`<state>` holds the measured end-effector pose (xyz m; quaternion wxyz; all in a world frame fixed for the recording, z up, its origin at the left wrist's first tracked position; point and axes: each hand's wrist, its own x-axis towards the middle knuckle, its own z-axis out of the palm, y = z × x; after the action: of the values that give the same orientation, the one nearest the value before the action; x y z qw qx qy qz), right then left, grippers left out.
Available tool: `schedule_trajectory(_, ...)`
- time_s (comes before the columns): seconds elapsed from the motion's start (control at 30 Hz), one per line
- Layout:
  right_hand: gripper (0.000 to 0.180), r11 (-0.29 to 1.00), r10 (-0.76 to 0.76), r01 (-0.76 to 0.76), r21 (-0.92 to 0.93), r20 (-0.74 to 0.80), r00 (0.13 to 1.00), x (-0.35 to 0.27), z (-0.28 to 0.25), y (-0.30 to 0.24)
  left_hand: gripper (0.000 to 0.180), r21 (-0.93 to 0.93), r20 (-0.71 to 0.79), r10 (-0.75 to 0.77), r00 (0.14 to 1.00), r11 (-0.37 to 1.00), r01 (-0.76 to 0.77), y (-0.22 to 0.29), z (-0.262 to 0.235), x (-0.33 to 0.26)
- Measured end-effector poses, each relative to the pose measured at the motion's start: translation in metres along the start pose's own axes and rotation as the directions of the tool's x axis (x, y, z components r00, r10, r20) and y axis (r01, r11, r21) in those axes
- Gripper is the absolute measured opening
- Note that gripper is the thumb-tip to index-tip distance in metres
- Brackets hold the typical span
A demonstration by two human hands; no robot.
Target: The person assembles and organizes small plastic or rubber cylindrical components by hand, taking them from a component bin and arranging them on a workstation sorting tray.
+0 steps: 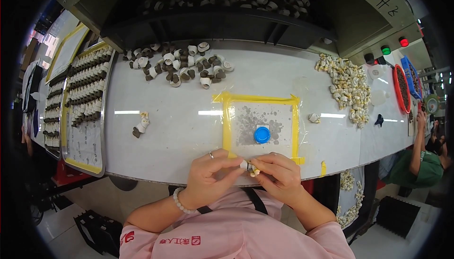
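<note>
Near the table's front edge my left hand [208, 176] and my right hand [280, 175] meet, both closed in a pinch. Between the left fingertips is a small white figurine part [244, 165], largely covered by fingers. My right fingers grip a small yellow-and-white figurine part [255, 170], which seems to touch the white one. Just beyond the hands, a round blue cap [262, 135] rests on a stained pale sheet [283, 117] edged with yellow tape. To the left lies a joined small figurine [141, 125], yellow and white on top, dark at the bottom.
White-and-dark parts [177, 62] lie heaped at the back left, below a large dark bin [198, 28]. Yellow-and-white pieces [347, 88] are piled at the right. Trays [84, 152] with rows of figurines stand far left. Another person [411, 164] works at the far right.
</note>
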<state>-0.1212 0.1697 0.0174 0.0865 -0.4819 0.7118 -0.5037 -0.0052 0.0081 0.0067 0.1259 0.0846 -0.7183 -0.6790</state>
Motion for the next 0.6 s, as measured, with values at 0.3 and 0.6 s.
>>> schedule_trajectory(0.3,0.033,1.000,0.004,-0.004,0.010,-0.002,1.000,0.0002,0.0007,0.0001,0.021,0.010,-0.108,0.094,0.990,0.996,-0.093,-0.0014,0.0065,0.0043)
schedule_trajectory(0.6,0.032,1.000,0.012,-0.012,0.007,0.000,1.000,-0.0001,-0.0001,-0.0006,0.022,-0.007,-0.094,0.048,0.994,0.999,-0.049,-0.0004,0.0067,0.0033)
